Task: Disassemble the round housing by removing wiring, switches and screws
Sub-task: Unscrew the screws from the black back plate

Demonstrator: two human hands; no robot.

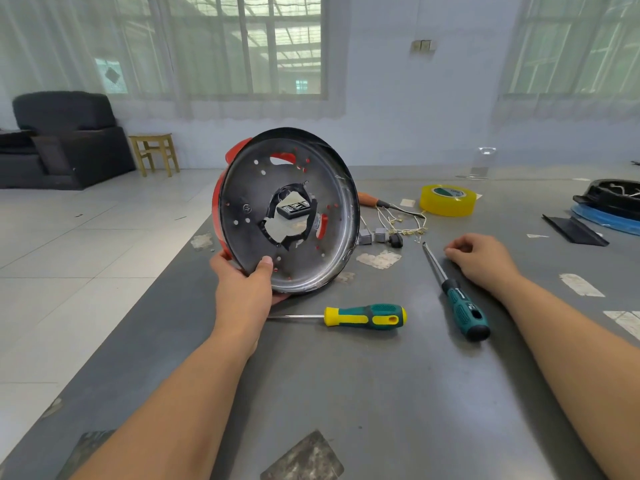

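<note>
Near the left edge of the desk point(346, 393), the left hand point(242, 289) is gripping the housing point(287, 216) by its lower rim, thumb pressing on the inner face and fingers wrapping behind. It is holding the housing up on edge, tilted so the open inside is facing the camera, probably to check that nothing is staying fastened within. Through the ragged central hole a small black case point(294, 209) farther off is showing, and the punched screw holes are looking bare, so the stripping seems nearly done.

To the right, the right hand point(481, 258) is resting on the desk with fingers loosely curled and grasping nothing. It is lying just beside the shaft of the green screwdriver point(457, 299), likely keeping the tool within reach. A second screwdriver point(363, 317), with a yellow and green handle, is lying just near the housing.

Farther back, the wires point(401, 223) and switches point(372, 235) are sitting loose beside the housing, with a tape roll point(446, 199) beyond them.
</note>
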